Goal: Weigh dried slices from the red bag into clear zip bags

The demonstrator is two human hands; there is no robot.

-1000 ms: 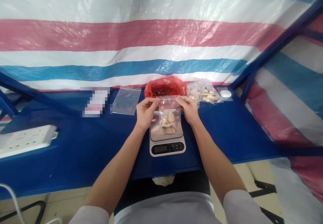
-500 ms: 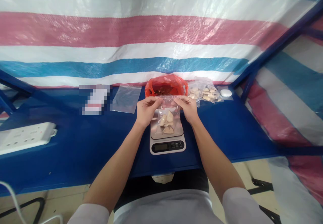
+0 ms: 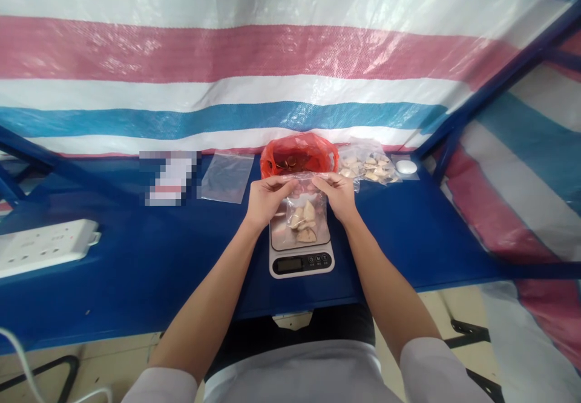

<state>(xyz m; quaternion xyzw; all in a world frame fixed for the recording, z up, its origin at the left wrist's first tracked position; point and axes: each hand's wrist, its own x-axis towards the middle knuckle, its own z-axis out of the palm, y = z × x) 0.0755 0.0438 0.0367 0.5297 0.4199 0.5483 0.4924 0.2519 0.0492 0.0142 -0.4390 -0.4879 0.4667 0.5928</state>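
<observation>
A clear plastic bag (image 3: pixel 303 224) with several pale, cream-coloured slices inside hangs in front of me, over the metal plate of a small digital kitchen scale (image 3: pixel 302 265). My left hand (image 3: pixel 271 196) pinches its top edge on the left. On the right, my right hand (image 3: pixel 338 194) pinches the same edge between thumb and fingers. Whether the bag's bottom rests on the plate I cannot tell. Just behind my hands stands an open red plastic bag (image 3: pixel 299 143) with brownish pieces in it.
Filled clear bags of pale slices (image 3: pixel 374 167) lie at the back right, beside a white oval object (image 3: pixel 406 166). A flat clear bag (image 3: pixel 227 177) lies at the back left. A white power strip (image 3: pixel 49 247) sits on the blue table (image 3: pixel 172 270) at far left. Striped sheeting (image 3: pixel 227 52) hangs behind.
My left hand has slid slightly right along the bag's top edge. The bag and its slices have shifted a little to the right.
</observation>
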